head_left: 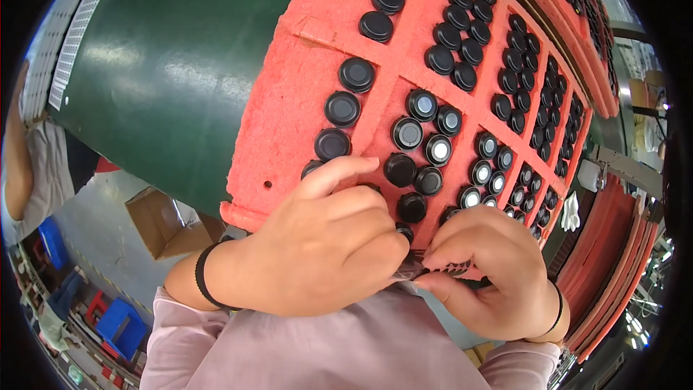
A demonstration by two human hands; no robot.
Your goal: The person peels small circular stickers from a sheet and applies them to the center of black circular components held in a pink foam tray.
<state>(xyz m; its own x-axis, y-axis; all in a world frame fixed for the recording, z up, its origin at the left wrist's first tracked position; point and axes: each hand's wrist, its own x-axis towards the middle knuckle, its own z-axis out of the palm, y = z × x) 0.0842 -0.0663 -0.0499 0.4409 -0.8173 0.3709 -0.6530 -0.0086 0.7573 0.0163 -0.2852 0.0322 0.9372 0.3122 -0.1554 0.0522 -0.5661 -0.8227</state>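
Observation:
Close to my body, at the near edge of a pink foam tray [271, 115], my two hands almost meet. A thin, dark patterned sheet [411, 269] runs between them. My right hand [498, 267] pinches it between thumb and forefinger, while my left hand [325, 242] is curled closed at its other side, thumb hidden. Rows of round black caps [357, 74] sit in the tray's compartments. Several caps past my fingers carry pale grey round faces [437, 149]; others, such as a plain black cap [412, 207], do not. My left hand covers part of the nearest row.
The tray lies on a green work surface [173, 50]. More loaded pink trays [577, 22] stand at the far right, with stacked red-pink sheets [606, 267] nearer me. On the floor at left are an open cardboard box [170, 224] and a blue bin [121, 326]. Another person's arm [18, 152] shows at the left edge.

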